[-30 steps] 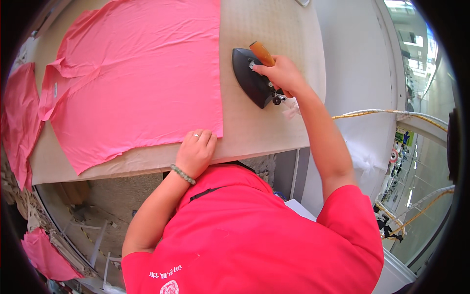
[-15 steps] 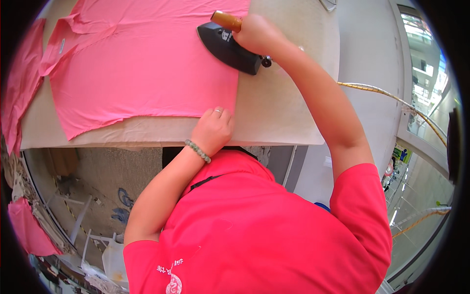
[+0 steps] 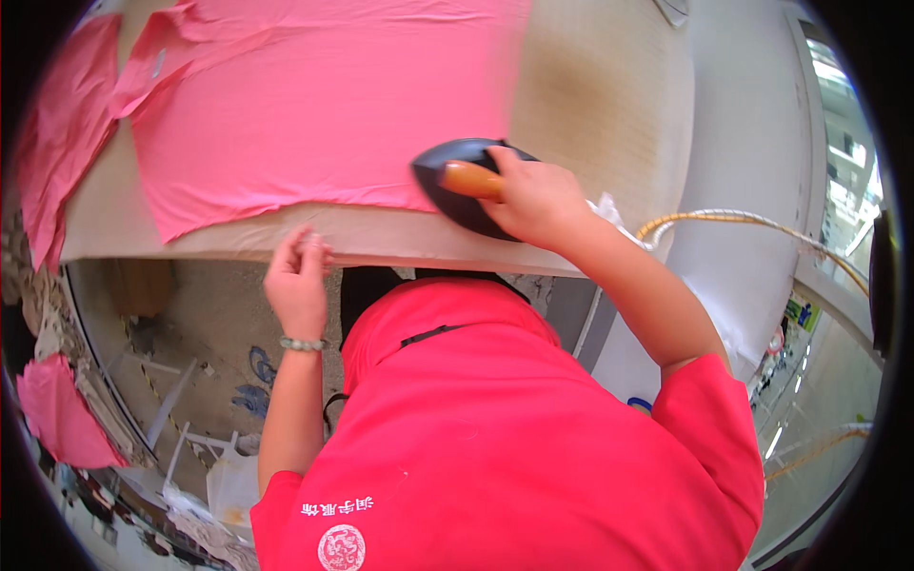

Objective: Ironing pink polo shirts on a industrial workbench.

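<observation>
A black iron [image 3: 466, 209] with an orange-brown handle rests over the near right corner of a pink garment [image 3: 324, 114]. My right hand [image 3: 538, 195] is wrapped round the handle, and the iron's pointed end faces left. The garment lies spread on a beige padded table [image 3: 600, 105], with small wrinkles along its near edge and a folded part at the left. My left hand [image 3: 300, 285], wearing a beaded bracelet, hovers by the table's front edge below the garment's hem. Its fingers are loosely curled, slightly apart, with nothing visible in them.
A yellow-and-white cord [image 3: 724, 217] runs from near the iron off to the right. More pink cloth [image 3: 71, 143] hangs over the table's left end. Another pink piece [image 3: 67, 414] lies lower left among fabric piles, near a white stool [image 3: 228, 476].
The iron has come toward me and turned, from the garment's right edge to its near corner. My left hand has left the near corner and moved left along the table edge.
</observation>
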{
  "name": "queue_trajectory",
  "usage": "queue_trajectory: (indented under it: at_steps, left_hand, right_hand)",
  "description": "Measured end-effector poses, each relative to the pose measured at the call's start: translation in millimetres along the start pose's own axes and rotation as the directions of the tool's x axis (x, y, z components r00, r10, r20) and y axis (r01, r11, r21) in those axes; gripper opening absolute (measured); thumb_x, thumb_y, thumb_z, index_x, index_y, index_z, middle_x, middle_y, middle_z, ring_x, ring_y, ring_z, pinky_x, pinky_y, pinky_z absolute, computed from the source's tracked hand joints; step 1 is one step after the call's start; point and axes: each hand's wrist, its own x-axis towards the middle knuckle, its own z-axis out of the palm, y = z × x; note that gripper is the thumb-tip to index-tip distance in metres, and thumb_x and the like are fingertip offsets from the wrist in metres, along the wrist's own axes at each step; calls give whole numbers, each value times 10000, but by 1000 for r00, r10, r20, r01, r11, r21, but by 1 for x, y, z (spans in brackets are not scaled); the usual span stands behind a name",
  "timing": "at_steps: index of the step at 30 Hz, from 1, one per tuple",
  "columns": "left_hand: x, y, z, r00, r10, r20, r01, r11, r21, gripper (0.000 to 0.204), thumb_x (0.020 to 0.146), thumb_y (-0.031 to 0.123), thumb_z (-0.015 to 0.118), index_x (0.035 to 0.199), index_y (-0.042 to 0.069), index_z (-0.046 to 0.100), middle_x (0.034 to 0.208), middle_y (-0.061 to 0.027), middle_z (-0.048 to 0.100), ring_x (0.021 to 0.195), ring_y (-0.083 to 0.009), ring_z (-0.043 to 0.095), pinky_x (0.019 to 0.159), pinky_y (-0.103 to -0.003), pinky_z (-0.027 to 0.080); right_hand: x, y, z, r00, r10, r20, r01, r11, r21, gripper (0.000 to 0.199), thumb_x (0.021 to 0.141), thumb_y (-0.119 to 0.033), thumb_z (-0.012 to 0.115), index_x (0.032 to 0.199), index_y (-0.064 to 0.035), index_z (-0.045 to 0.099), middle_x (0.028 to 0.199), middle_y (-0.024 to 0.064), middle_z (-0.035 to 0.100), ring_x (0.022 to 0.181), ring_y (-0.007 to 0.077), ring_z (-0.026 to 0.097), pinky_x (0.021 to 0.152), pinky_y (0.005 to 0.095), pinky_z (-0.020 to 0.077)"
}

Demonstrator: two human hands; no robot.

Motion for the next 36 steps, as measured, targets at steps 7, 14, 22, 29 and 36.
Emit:
queue_trajectory:
  at_steps: [7, 14, 22, 29, 36]
  left_hand:
    - [19, 20, -4, 964, -167, -208, 83, 929, -360, 466, 1027, 104, 661, 1452, -39, 533, 891, -105, 743, 690, -127, 700, 578, -236, 554]
    - [28, 25, 2, 971, -118, -206, 29, 920, -391, 460, 1022, 103, 659, 1449, -12, 533, 872, -106, 746, 624, -136, 695, 508, -232, 523]
    - [47, 26, -4, 970, -194, -147, 145, 945, -292, 218, 1009, 127, 694, 1137, -10, 583, 904, -133, 754, 647, -170, 724, 496, -234, 524]
    - [56, 22, -13, 968, -130, -213, 79, 969, -235, 150, 982, 108, 741, 962, -6, 646, 877, -102, 745, 683, -149, 723, 590, -233, 582]
    - [57, 16, -15, 959, -100, -266, 47, 979, -200, 132, 955, 64, 766, 915, -8, 662, 863, -86, 732, 753, -145, 733, 676, -233, 607]
  right_hand:
    - [-5, 5, 5, 997, 54, -51, -52, 998, 41, 563, 958, -345, 646, 1397, -13, 531, 1019, 234, 742, 986, 440, 700, 860, 529, 547]
    - [-6, 6, 8, 996, 29, -86, -24, 998, 65, 513, 951, -320, 689, 1391, -74, 595, 1054, 217, 742, 993, 423, 700, 854, 494, 544]
    - [-10, 2, 2, 996, 69, -54, -64, 993, 97, 541, 940, -345, 700, 1398, -76, 599, 1084, 213, 745, 1015, 418, 701, 874, 484, 550]
    - [-17, 17, 9, 998, -34, -54, 35, 999, 21, 520, 941, -346, 677, 1348, -34, 588, 1000, 236, 749, 948, 419, 720, 829, 515, 561]
    - [-9, -3, 7, 996, -81, 25, 82, 996, -31, 512, 911, -291, 711, 1346, -43, 601, 1020, 241, 739, 965, 452, 699, 834, 528, 548]
